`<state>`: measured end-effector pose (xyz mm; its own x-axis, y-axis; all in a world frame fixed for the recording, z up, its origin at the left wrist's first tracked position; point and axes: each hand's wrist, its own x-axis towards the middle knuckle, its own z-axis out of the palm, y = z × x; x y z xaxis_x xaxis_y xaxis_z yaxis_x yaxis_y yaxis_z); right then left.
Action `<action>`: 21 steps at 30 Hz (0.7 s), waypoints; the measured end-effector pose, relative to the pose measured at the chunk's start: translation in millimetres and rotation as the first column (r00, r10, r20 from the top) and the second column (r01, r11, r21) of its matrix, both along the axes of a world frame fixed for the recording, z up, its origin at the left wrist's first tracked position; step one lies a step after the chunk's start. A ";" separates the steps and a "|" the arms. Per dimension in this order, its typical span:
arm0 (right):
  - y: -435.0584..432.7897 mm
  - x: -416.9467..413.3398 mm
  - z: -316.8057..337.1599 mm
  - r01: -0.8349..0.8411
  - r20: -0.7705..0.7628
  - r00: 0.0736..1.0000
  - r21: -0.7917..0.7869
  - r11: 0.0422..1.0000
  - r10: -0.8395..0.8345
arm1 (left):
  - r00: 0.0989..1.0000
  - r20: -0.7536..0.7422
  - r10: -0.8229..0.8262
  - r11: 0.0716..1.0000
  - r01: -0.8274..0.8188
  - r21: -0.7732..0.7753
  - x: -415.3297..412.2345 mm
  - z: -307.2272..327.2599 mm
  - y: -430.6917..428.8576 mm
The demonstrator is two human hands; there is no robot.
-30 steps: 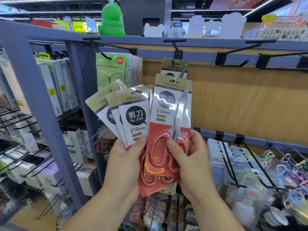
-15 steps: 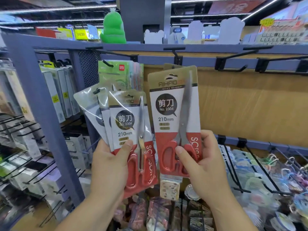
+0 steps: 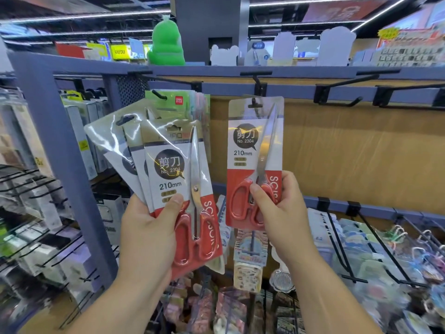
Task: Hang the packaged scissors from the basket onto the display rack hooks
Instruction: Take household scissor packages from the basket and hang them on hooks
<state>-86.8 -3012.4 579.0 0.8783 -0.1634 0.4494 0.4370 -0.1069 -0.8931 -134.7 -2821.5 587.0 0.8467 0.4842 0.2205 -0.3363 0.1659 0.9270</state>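
The right hand [image 3: 281, 208], raised, is pinching one scissors pack [image 3: 243, 155], its hang hole at a rack hook [image 3: 258, 84], while the left hand [image 3: 149, 227] is gripping a fan of packs [image 3: 168, 169] marked "No. 2304, 210mm".

Blue rack [image 3: 289, 89], black hooks [image 3: 321, 94], green packs [image 3: 168, 103].

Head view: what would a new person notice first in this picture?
In the middle, the right hand holds one pack of red scissors up at a black hook. Left of it, the left hand grips a fan of several more packs. A bright green toy stands on the top shelf.
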 end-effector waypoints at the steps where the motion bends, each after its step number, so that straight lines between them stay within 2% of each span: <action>1: -0.1 8.5 0.8 0.009 -0.016 1.000 -0.011 1.000 -0.009 | 1.000 -0.009 0.005 1.000 -0.005 -0.004 0.1 0.4 1.1; 6: -4.2 60.9 6.0 0.050 -0.150 0.986 -0.113 0.992 -0.067 | 1.000 0.011 0.016 1.000 -0.016 -0.002 -0.6 3.5 6.3; 12: -3.2 101.7 20.2 0.102 -0.259 0.956 -0.154 0.983 -0.139 | 0.999 0.017 -0.050 0.999 0.051 -0.020 -2.1 3.8 6.2; 21: -13.2 106.7 7.6 0.168 -0.297 0.920 -0.287 0.943 -0.255 | 0.988 -0.009 -0.154 0.987 0.153 -0.036 -6.7 1.5 6.2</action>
